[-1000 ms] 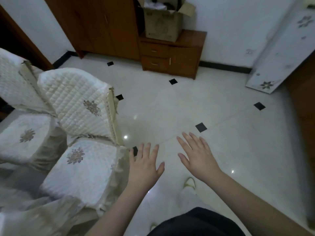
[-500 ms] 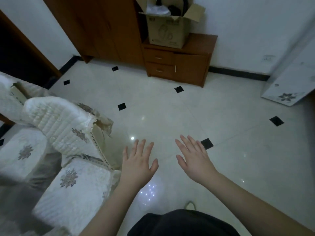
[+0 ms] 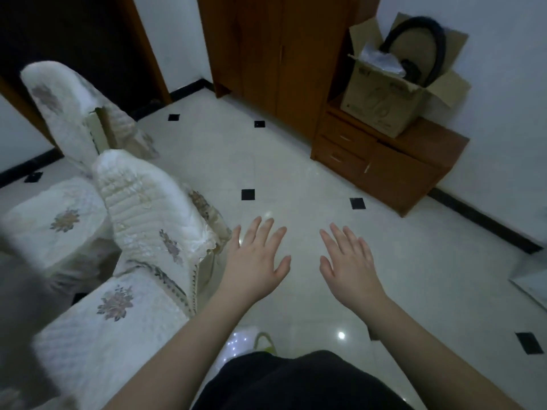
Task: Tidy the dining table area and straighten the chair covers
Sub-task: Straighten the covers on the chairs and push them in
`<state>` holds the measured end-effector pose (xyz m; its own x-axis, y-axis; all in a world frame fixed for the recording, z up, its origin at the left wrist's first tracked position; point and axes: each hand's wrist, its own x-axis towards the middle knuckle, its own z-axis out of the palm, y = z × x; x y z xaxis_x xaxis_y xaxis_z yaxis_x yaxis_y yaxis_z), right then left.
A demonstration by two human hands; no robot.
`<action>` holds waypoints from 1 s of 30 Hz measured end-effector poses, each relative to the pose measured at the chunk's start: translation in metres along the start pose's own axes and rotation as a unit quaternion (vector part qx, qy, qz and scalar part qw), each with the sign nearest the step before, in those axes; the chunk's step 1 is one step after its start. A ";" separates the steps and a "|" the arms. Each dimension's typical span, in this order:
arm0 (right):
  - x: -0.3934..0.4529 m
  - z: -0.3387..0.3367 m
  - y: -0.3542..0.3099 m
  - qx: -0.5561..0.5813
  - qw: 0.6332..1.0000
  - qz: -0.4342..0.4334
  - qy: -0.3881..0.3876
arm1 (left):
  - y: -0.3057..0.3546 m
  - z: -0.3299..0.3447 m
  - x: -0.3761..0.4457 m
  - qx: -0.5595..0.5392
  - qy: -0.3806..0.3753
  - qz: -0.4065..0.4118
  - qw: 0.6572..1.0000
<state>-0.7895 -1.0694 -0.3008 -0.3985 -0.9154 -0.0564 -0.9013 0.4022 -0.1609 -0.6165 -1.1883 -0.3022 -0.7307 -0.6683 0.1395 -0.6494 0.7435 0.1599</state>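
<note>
Presently: left hand (image 3: 254,261) and right hand (image 3: 350,263) spread flat, holding nothing, above floor. Near chair cover (image 3: 154,220) beside left hand, edge rumpled, seemingly unstraightened; far chair cover (image 3: 68,113) likewise. Table unseen.

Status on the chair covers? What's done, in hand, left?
Done: nothing clearly. In hand: nothing. The left hand and right hand are both open above the tiled floor, beside the near chair's back cover without touching it. Left: that cover looks rumpled and frayed along its right edge, and the far chair's back cover gapes at a seam.
</note>
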 end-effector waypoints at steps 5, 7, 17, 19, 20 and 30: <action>0.076 -0.013 -0.010 -0.015 1.000 -0.009 -0.002 | -0.034 0.000 0.056 0.008 0.017 -0.014 1.000; 0.101 -0.015 -0.017 -0.015 1.000 -0.018 -0.002 | -0.045 0.002 0.074 0.014 0.025 -0.025 0.999; 0.243 -0.006 -0.013 0.004 0.993 -0.116 -0.008 | -0.083 0.013 0.170 0.018 0.046 -0.123 0.991; 0.273 -0.005 -0.010 0.008 0.989 -0.149 -0.023 | -0.091 0.016 0.186 0.028 0.031 -0.157 0.987; 0.287 -0.007 -0.008 0.008 0.986 -0.165 -0.027 | -0.094 0.018 0.193 0.034 0.024 -0.173 0.984; 0.408 -0.014 -0.055 0.028 0.934 -0.349 -0.072 | -0.124 0.011 0.216 0.083 0.046 -0.349 0.932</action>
<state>-0.9049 -1.4648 -0.3015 0.3143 -0.9480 -0.0503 -0.9209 -0.2916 -0.2588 -0.6956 -1.4246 -0.3023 -0.1016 -0.9845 0.1430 -0.9891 0.1153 0.0911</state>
